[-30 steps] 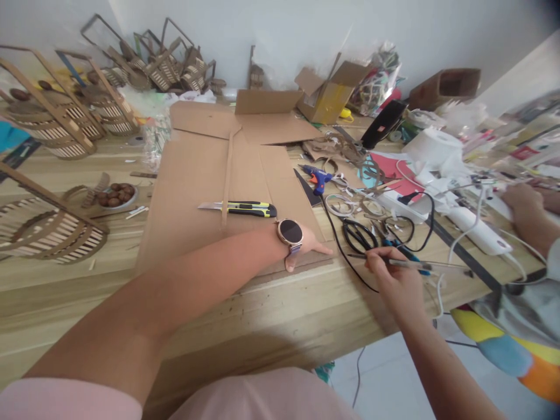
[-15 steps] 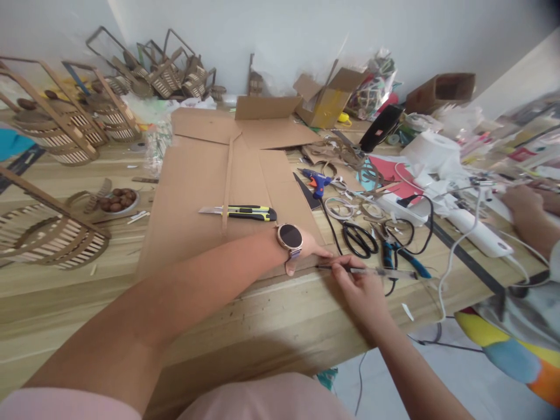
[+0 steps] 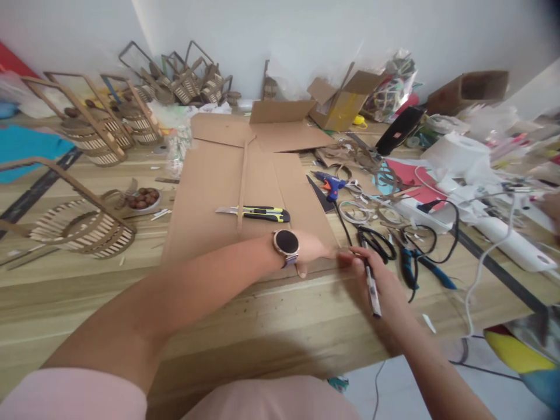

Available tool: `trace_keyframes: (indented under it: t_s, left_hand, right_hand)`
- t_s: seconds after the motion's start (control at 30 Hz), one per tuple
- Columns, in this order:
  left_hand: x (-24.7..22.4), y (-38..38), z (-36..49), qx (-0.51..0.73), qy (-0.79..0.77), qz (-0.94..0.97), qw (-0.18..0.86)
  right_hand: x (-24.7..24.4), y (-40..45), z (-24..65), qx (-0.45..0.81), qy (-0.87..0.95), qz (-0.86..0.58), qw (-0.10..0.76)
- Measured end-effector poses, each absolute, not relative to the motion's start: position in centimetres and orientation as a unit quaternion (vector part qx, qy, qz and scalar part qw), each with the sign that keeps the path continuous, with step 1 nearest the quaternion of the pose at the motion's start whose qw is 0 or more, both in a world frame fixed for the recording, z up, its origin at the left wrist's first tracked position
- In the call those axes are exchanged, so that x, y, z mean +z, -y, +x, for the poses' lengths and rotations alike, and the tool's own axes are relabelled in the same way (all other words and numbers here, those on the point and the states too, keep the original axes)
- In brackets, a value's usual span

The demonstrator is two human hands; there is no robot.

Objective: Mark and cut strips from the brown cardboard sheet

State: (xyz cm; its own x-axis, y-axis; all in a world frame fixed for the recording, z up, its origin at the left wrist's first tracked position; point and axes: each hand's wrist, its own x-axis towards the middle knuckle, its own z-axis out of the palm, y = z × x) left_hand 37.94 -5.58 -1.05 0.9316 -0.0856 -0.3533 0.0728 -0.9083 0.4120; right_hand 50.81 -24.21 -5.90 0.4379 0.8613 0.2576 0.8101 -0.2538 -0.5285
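My left hand (image 3: 312, 249), with a watch (image 3: 286, 242) on its wrist, lies stretched out on the right front part of the cardboard sheet (image 3: 214, 175), thumb toward the near edge. Its fingertips are blurred and come close to my right hand (image 3: 382, 277). That hand is closed around a slim pen (image 3: 373, 291), whose clear and dark barrel slants back toward me. The pen's tip is hidden by the fingers near the sheet's front right corner. A yellow and black utility knife (image 3: 265, 214) rests on the sheet across a narrow brown strip (image 3: 242, 186).
Right of the sheet lie a blue glue gun (image 3: 332, 185), black-handled scissors (image 3: 378, 242), blue pliers (image 3: 429, 268) and a white power strip (image 3: 511, 242) with cables. Woven baskets (image 3: 87, 227) and a bowl of brown nuts (image 3: 143, 198) stand left. A cardboard box (image 3: 345, 105) sits behind.
The pen has swung from pointing right to slanting back toward me as my right hand turned. My left hand stays on the cardboard. The whole view has shifted slightly left.
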Motion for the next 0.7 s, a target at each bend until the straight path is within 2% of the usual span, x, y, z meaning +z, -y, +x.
trace_keyframes:
  t_s: [0.13, 0.4, 0.53, 0.7]
  left_hand:
    - [-1.7, 5.9, 32.7, -0.179, -0.051, 0.975, 0.120]
    - [-2.1, 7.2, 20.0, -0.099, -0.185, 0.974, 0.090]
    - [-2.2, 8.5, 18.1, -0.065, -0.206, 0.973, 0.076]
    - [-3.2, 9.4, 18.2, -0.038, -0.233, 0.966, 0.108]
  right_hand:
    - [-5.6, 23.9, 50.7, 0.061, 0.546, -0.786, 0.284]
    - [-5.9, 23.6, 50.7, 0.030, 0.551, -0.796, 0.249]
    - [-5.9, 23.7, 50.3, 0.010, 0.559, -0.798, 0.224]
    - [-5.6, 23.9, 49.9, 0.006, 0.580, -0.790, 0.198]
